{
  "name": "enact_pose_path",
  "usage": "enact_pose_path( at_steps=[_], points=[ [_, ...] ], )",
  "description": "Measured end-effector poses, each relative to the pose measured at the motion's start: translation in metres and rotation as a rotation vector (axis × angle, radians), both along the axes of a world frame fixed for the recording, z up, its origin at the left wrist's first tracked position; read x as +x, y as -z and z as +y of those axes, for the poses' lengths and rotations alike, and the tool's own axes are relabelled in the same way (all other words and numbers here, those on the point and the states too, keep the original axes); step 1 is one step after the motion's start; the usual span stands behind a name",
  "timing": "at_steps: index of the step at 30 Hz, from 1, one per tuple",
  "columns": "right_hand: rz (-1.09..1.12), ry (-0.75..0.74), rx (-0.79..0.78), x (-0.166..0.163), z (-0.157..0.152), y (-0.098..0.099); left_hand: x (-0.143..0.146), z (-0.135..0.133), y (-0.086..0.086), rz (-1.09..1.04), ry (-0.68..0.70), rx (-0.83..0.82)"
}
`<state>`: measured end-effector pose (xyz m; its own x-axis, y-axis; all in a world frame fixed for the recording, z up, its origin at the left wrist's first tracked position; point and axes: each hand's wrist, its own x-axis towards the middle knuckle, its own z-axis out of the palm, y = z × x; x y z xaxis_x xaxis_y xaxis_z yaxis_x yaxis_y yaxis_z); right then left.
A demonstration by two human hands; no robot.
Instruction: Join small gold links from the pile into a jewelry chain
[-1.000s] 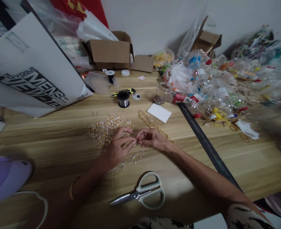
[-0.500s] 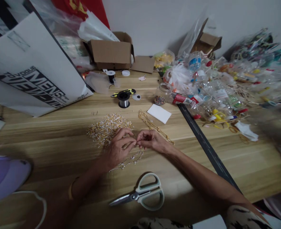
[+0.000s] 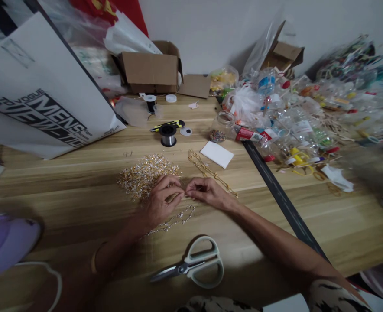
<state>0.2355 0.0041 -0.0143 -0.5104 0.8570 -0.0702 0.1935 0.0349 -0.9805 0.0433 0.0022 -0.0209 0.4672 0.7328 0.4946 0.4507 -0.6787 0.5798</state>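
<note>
Head view: left hand and right hand pinched closed, fingertips meeting.
Anything gripped is too small to tell; a gold-and-clear heap of tiny pieces adjoins the left, a silvery beaded chain lies nearer, a gold beaded chain beyond the right.

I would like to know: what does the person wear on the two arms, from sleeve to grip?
Neither the left grip nor the right grip wears a glove. The left arm has a yellowish bangle; the right arm shows none, only a pale sleeve with dark patches. No left sleeve is visible.
</note>
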Motion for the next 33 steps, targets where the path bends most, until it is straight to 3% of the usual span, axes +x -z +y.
enact_pose_path(
  at_steps=[18,23,28,33],
  points=[
    [-0.128,0.058,0.494,-0.004,-0.002,0.023,-0.006,0.003,0.003,0.029,-0.017,-0.019],
    [-0.154,0.013,0.584,-0.003,-0.003,0.026,-0.006,0.004,-0.001,0.014,-0.013,-0.034],
    [-0.164,0.042,0.604,-0.002,-0.002,0.028,-0.006,0.007,0.003,-0.019,0.006,-0.021],
    [-0.141,0.263,0.493,-0.002,0.000,0.027,-0.011,0.015,0.007,-0.022,-0.022,-0.042]
  ],
)
